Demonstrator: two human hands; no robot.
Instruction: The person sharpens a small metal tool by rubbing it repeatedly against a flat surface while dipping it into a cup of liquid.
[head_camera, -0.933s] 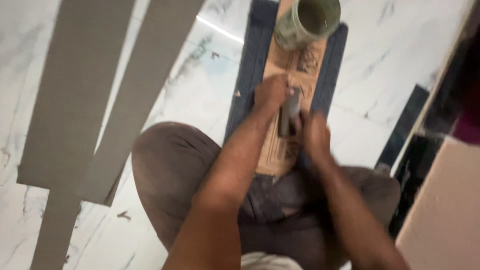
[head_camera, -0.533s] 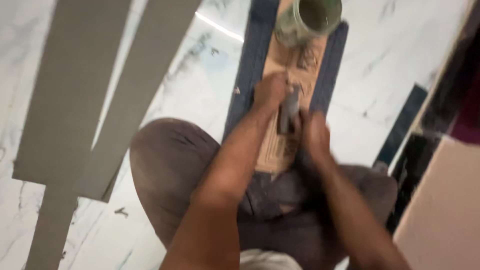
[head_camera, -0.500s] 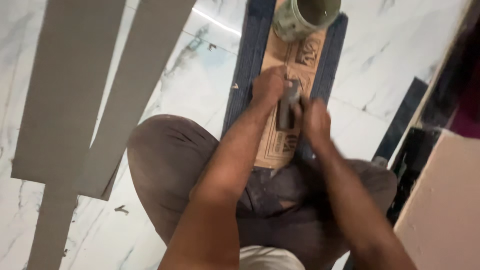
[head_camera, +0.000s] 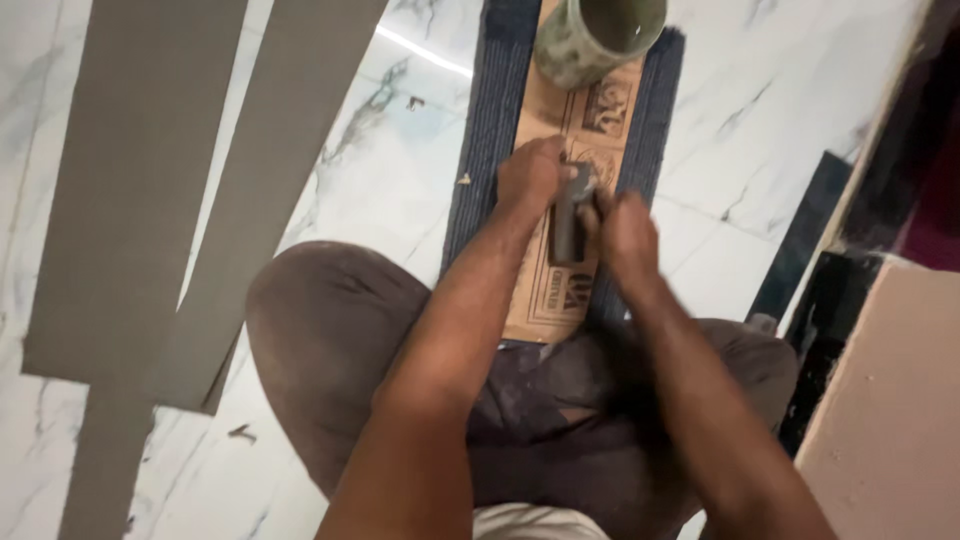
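While gripped, dark grey block (head_camera: 570, 228), both hands, cardboard (head_camera: 560, 300)

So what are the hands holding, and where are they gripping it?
A small dark grey block, held over the brown cardboard sheet: left hand on its left side, right hand on its right.

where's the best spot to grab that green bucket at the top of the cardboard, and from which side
Judging from this view, take the green bucket by its open rim, coming from above. It stands upright with its mouth open and clear, on the cardboard strip, beyond both the left hand and right hand. Any handle is out of view.
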